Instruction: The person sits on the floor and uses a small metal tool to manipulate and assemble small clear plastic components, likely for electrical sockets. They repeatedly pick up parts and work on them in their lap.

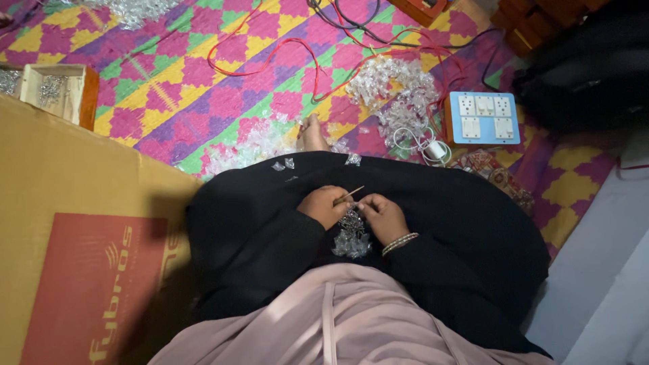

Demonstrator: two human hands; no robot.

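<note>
Both hands working in the lap on black cloth. Left hand [324, 205] pinches a thin tan stick-like tool [349, 195]; right hand [384, 216] closed on the top of a hanging cluster of clear crystal-like beads [351, 236], which dangles between the hands. Cluster looks partly built, judging by size. Plenty left: big loose piles of clear beads [392, 94] on the pink-yellow patterned mat [203, 88], a few strays on the cloth [284, 163]. Wooden box [57, 91] of small parts sits far left.

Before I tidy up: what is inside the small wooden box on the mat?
The wooden box holds a small heap of clear, shiny pieces. Its bottom is covered by them, and the big cardboard box hides its near edge.
</note>
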